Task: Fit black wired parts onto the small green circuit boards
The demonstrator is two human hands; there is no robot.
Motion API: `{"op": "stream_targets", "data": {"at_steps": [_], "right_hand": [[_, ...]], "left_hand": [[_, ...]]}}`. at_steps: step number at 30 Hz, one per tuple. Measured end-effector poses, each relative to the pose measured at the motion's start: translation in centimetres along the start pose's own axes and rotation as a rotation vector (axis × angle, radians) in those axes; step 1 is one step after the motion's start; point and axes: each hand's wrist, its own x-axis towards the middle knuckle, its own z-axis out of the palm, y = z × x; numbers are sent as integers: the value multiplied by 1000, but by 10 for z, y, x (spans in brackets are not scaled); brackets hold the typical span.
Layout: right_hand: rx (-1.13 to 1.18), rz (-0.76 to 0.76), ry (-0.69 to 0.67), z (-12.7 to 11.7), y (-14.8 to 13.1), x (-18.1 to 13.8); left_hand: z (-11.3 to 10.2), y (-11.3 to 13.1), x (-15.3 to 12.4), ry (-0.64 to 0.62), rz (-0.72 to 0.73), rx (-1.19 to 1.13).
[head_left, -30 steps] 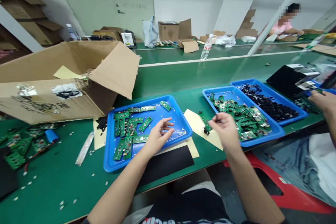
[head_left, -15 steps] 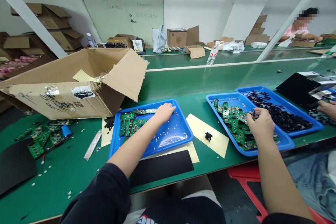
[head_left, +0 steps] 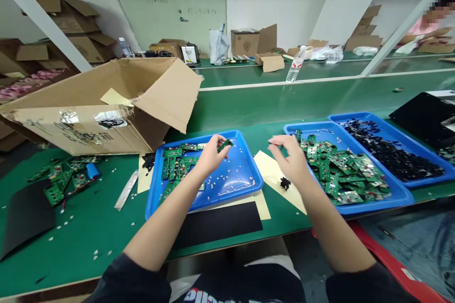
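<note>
My left hand [head_left: 212,155] grips a small green circuit board [head_left: 225,145] between thumb and fingers, above the left blue tray [head_left: 259,181]. Circuit boards lie in that tray's left half, and tiny white bits are scattered over the rest. Further right, my right hand [head_left: 292,158] is pinched together above a cream paper sheet [head_left: 262,164]. Whatever sits at its fingertips is too small to make out. A little black cluster [head_left: 285,183] rests on the paper just below this hand. Beside it, the middle blue tray [head_left: 359,208] holds a heap of circuit boards [head_left: 332,163].
A blue tray of black parts [head_left: 391,151] stands at the right. On the left are a large open cardboard box [head_left: 71,135], loose boards [head_left: 64,177] and a black sheet [head_left: 26,218]. A water bottle [head_left: 294,65] stands on the ledge behind.
My right hand has moved left from the middle tray to above the paper. My left hand has shifted slightly left, and a circuit board now shows in its fingers.
</note>
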Motion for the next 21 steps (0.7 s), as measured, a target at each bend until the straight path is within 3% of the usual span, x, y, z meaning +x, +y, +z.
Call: {"op": "stream_targets", "data": {"at_steps": [4,8,16,21], "right_hand": [[67,0,-193,49,-23,1],[124,49,-316,72,-24,-4],[140,67,-302,79,-10,-21],[123,-49,-270,78,-14,-25]], "left_hand": [[6,-4,-33,-25,-115,-338],[9,-10,-45,17,-214,-564],[19,-15,-49,-56,-420,-872],[24,-15,-50,-86,-407,-926]]}}
